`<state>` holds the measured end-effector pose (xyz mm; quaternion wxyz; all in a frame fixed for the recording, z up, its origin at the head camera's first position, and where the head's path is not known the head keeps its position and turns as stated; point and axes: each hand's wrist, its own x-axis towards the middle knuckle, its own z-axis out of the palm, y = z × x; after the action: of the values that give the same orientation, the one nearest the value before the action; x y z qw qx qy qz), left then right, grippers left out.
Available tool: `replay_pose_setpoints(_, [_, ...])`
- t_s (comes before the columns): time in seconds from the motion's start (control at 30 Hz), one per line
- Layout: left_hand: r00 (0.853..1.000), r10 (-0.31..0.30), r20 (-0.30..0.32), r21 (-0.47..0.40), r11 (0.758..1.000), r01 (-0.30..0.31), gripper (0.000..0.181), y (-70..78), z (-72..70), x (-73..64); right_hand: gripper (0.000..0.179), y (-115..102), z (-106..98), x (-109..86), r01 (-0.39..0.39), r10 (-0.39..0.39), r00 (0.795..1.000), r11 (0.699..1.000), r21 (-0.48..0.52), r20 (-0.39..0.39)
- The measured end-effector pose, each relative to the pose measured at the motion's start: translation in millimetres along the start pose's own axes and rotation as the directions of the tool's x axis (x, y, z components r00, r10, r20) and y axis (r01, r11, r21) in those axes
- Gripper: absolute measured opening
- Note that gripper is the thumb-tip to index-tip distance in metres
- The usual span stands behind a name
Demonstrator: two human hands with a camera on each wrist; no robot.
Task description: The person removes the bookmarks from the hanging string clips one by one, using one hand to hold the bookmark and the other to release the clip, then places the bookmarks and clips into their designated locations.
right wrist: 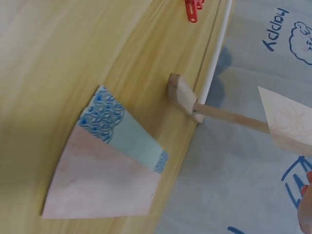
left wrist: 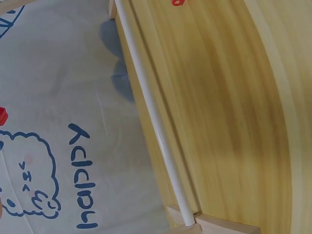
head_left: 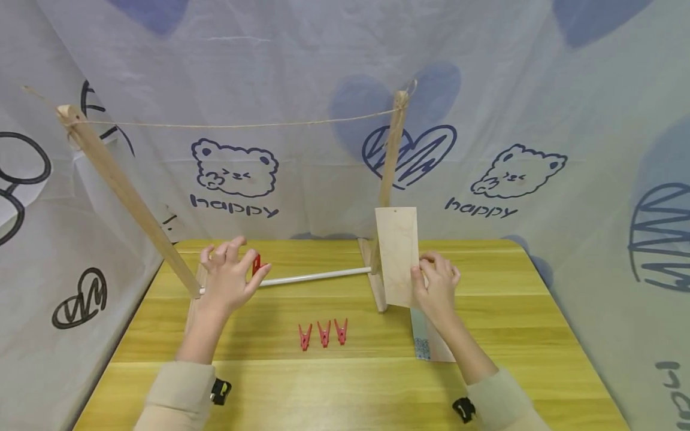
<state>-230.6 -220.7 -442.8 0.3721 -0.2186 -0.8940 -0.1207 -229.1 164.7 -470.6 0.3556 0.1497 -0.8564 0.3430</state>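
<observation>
My left hand [head_left: 229, 275] is raised over the left side of the table, pinching a red clothespin [head_left: 256, 264] between thumb and forefinger. Only a bit of that clothespin [left wrist: 3, 116] shows at the edge of the left wrist view. On the right, my right hand [head_left: 439, 284] pinches a pale rectangular card [head_left: 397, 254] by its right edge. The card stands upright in the air with a small hole at its top, overlapping the right wooden post [head_left: 393, 149]. Three more red clothespins [head_left: 324, 334] lie in a row on the table.
A twine line [head_left: 242, 126] runs between the right post and the left wooden post [head_left: 129, 197]. Low down, a white rod [head_left: 318, 276] joins their bases. Under my right arm lie pink and light blue paper cards [right wrist: 105, 170] with patterned corners. Printed cloth [head_left: 312, 179] surrounds the table.
</observation>
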Motion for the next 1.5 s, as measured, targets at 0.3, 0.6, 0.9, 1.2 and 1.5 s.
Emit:
replay_pose_setpoints(0.3, [0.998, -0.036, 0.054, 0.001, 0.999, 0.036, 0.063, 6.2, 6.4, -10.6, 0.056, 14.9, -7.6, -10.6, -0.029, 0.028, 0.999, 0.999, -0.044, -0.022])
replay_pose_setpoints(0.6, [0.990, -0.090, 0.108, 0.017, 0.996, 0.088, 0.067, 7.9, 12.9, -22.3, 0.044, 28.8, -14.0, -20.5, -0.072, 0.070, 0.997, 0.995, -0.070, -0.024])
replay_pose_setpoints(0.9, [0.984, -0.117, 0.135, 0.001, 0.993, 0.118, 0.066, 10.0, 20.8, -33.7, 0.043, 38.8, -19.1, -28.8, -0.134, 0.133, 0.991, 0.987, -0.086, -0.019])
replay_pose_setpoints(1.2, [0.976, -0.149, 0.157, 0.010, 0.989, 0.150, 0.067, 13.8, 31.3, -50.2, 0.024, 49.1, -26.1, -38.3, -0.231, 0.230, 0.973, 0.965, -0.122, -0.016])
replay_pose_setpoints(1.5, [0.954, -0.190, 0.233, 0.030, 0.982, 0.188, 0.044, 19.7, 37.5, -63.6, 0.019, 58.0, -36.2, -51.4, -0.342, 0.349, 0.937, 0.927, -0.153, 0.025])
